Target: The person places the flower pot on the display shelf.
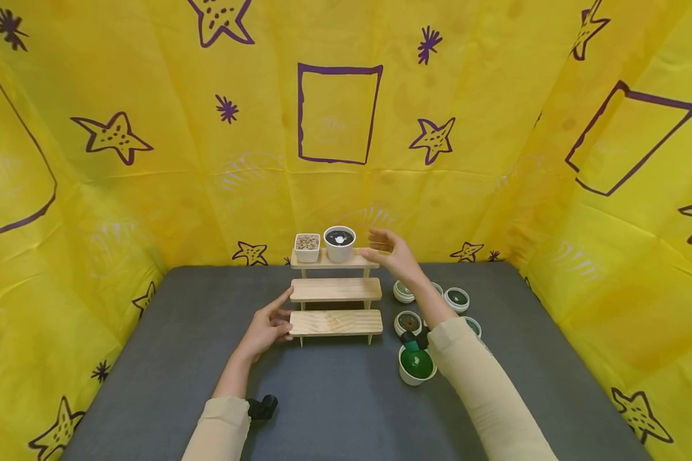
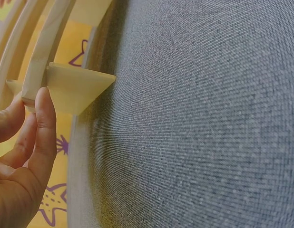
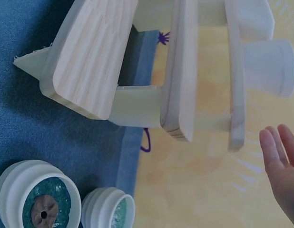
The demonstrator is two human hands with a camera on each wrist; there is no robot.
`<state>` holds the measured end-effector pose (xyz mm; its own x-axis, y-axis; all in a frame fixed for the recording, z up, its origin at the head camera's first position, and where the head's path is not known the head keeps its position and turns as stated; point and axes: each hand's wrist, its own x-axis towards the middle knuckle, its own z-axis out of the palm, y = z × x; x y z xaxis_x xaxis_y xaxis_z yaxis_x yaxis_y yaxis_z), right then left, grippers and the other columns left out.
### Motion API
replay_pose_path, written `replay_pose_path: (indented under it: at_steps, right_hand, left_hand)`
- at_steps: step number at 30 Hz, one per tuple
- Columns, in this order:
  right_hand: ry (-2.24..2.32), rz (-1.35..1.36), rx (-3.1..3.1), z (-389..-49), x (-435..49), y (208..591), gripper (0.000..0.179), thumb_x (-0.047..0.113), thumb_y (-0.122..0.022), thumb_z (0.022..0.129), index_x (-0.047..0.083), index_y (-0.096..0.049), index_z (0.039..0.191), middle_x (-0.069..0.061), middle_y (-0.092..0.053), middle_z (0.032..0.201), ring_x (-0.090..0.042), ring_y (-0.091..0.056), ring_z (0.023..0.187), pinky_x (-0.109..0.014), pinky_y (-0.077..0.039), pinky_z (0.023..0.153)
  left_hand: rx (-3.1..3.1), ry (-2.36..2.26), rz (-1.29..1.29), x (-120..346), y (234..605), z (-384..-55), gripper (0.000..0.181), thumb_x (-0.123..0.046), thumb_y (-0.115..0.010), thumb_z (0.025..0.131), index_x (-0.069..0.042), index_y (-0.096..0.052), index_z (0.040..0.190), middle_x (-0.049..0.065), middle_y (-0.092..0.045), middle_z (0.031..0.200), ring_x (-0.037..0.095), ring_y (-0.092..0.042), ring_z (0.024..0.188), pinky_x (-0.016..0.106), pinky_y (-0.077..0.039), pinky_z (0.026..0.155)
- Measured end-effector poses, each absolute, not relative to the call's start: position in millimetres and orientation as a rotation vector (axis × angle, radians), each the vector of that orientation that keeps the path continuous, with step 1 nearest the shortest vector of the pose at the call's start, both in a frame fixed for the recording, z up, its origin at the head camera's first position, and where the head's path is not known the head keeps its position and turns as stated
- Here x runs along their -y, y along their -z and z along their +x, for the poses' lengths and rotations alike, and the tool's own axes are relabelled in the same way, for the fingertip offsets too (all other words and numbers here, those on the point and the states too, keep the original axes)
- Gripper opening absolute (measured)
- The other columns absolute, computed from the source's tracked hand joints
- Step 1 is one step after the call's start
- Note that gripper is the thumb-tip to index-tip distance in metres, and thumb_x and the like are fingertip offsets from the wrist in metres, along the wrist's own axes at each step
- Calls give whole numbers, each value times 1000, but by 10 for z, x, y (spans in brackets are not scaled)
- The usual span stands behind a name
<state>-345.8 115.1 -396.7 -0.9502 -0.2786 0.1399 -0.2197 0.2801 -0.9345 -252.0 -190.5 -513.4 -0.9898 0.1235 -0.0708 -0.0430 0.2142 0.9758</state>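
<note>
A three-step wooden stand (image 1: 336, 289) stands on the grey tabletop. At its left end my left hand (image 1: 263, 330) pinches the edge of the lowest step between thumb and fingers; the left wrist view shows this grip on the wood (image 2: 44, 52). On the top step sit a square white pot (image 1: 307, 255) of light brown bits and, to its right, a round white pot (image 1: 339, 252) with dark contents and a white spot. My right hand (image 1: 396, 257) hovers by the top step's right end with fingers extended, apart from the round pot (image 3: 266, 66) and holding nothing.
Several small white tubs with greenish contents, among them one with a brown piece (image 1: 408, 324), cluster right of the stand, partly under my right forearm. A larger white cup with green contents (image 1: 417, 367) stands nearer. Yellow cloth (image 1: 334, 198) hangs behind and at both sides.
</note>
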Motion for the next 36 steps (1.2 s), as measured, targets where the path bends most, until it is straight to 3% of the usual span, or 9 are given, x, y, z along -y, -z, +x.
replay_pose_path:
  at_steps: [7, 17, 24, 32, 36]
  right_hand:
    - [1804, -533, -2457, -3399, -1202, 3963, 62, 19, -73, 89, 11, -47, 145, -18, -53, 144, -37, -53, 131, -47, -53, 102]
    - [1839, -532, -2414, -3257, -1309, 3926, 57, 12, -71, 90, 11, -50, 143, -20, -53, 144, -37, -53, 132, -52, -48, 108]
    - [1845, -612, -2369, -3151, -1399, 3896, 59, 8, -71, 89, 7, -48, 143, -23, -51, 145, -38, -50, 135, -46, -49, 109]
    - [1834, -677, -2352, -3051, -1552, 3930, 59, 7, -71, 88, 5, -49, 143, -24, -51, 144, -42, -50, 134, -28, -53, 102]
    - [1807, -649, -2359, -2995, -1646, 3975, 59, 12, -72, 88, 8, -50, 143, -22, -52, 144, -41, -50, 134, -28, -54, 100]
  left_hand:
    - [-2328, -1903, 85, 1912, 5114, -2502, 82, 14, -58, 89, -28, -33, 155, 33, -52, 126, 17, -61, 78, 31, -62, 68]
    - [-2341, -1889, 77, 1924, 5125, -2509, 81, 13, -58, 90, -29, -33, 155, 32, -53, 126, 17, -61, 77, 32, -62, 68]
    - [-2339, -1885, 73, 1928, 5116, -2510, 81, 12, -58, 90, -30, -33, 155, 32, -51, 127, 17, -60, 77, 33, -62, 69]
    - [-2342, -1884, 81, 1927, 5114, -2518, 81, 12, -58, 90, -29, -33, 155, 32, -52, 126, 17, -62, 78, 40, -63, 72]
    - [-2336, -1886, 84, 1921, 5134, -2527, 81, 12, -58, 90, -29, -34, 155, 32, -52, 126, 17, -62, 77, 36, -63, 70]
